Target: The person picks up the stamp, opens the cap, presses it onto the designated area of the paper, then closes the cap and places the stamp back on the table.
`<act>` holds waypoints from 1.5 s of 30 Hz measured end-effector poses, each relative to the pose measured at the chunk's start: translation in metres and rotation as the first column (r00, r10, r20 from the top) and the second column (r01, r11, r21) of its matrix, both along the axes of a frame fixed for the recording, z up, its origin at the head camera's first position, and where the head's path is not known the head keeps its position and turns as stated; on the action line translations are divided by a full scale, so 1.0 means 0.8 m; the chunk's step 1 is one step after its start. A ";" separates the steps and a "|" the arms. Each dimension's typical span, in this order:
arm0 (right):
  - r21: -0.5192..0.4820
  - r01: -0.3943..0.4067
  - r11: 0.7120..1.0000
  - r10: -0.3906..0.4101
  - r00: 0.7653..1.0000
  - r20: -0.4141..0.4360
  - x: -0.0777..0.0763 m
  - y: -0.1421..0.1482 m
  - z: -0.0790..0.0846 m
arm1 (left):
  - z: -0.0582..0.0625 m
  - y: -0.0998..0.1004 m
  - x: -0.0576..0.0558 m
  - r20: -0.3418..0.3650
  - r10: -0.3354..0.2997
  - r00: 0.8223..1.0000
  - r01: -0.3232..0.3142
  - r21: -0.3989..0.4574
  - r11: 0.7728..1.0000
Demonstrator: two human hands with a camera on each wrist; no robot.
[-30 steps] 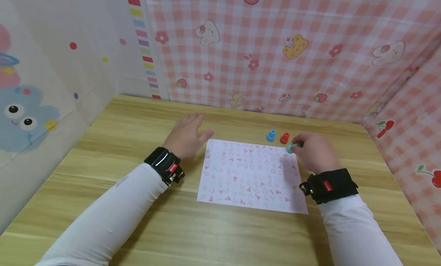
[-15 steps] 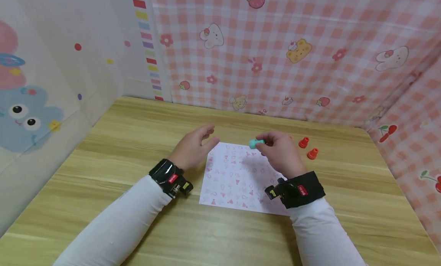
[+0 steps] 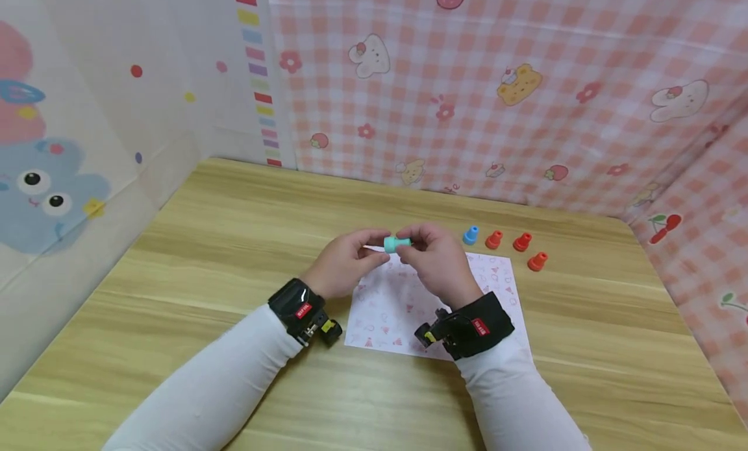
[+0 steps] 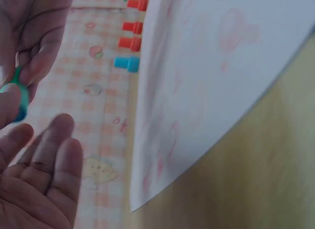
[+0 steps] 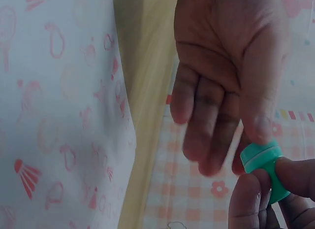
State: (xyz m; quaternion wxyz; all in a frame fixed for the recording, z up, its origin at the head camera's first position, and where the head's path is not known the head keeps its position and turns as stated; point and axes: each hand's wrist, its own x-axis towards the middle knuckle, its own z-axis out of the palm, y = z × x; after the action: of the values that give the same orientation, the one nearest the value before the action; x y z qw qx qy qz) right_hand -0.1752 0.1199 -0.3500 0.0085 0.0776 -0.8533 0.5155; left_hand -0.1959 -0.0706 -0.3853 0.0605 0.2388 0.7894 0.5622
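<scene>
In the head view, a small teal toy stamp (image 3: 397, 244) lies sideways in the air above the paper's far edge. My right hand (image 3: 439, 261) pinches its narrower handle end between thumb and fingers. From the other side, my left hand (image 3: 345, 264) has its thumb and forefinger at the wide cap end, apparently pinching it. The right wrist view shows the stamp (image 5: 268, 172) between both hands, with a pale seam near the cap. Beneath the hands lies a white sheet of paper (image 3: 380, 321) covered with pink printed figures such as shuttlecocks.
A blue stamp (image 3: 471, 235) and three red stamps, one of them the nearest red stamp (image 3: 537, 261), stand behind and right of the paper. The wooden table (image 3: 234, 243) meets a checked pink cloth (image 3: 397, 113) at the back.
My right hand has carried the teal stamp leftward from the paper's far right corner. My left hand has moved right to meet it at the cap end.
</scene>
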 end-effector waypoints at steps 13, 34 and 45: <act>-0.057 -0.041 0.998 0.045 0.995 0.086 0.001 -0.009 -0.010 | -0.011 0.004 0.003 -0.078 0.101 0.992 -0.093 0.097 0.991; -0.070 0.014 0.997 -0.006 0.992 0.122 0.004 -0.016 -0.018 | 0.022 -0.007 0.016 0.058 0.050 0.997 -0.058 0.136 0.989; -0.148 0.052 0.988 -0.030 0.988 0.149 -0.001 -0.010 -0.018 | -0.017 -0.019 -0.020 0.039 0.090 0.995 -0.095 0.175 0.980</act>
State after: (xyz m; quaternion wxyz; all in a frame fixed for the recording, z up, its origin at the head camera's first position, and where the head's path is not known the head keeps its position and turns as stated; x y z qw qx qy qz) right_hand -0.1764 0.1122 -0.3645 -0.0377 0.0209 -0.8115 0.5828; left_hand -0.2117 -0.0861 -0.3990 0.0253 0.1976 0.7457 0.6358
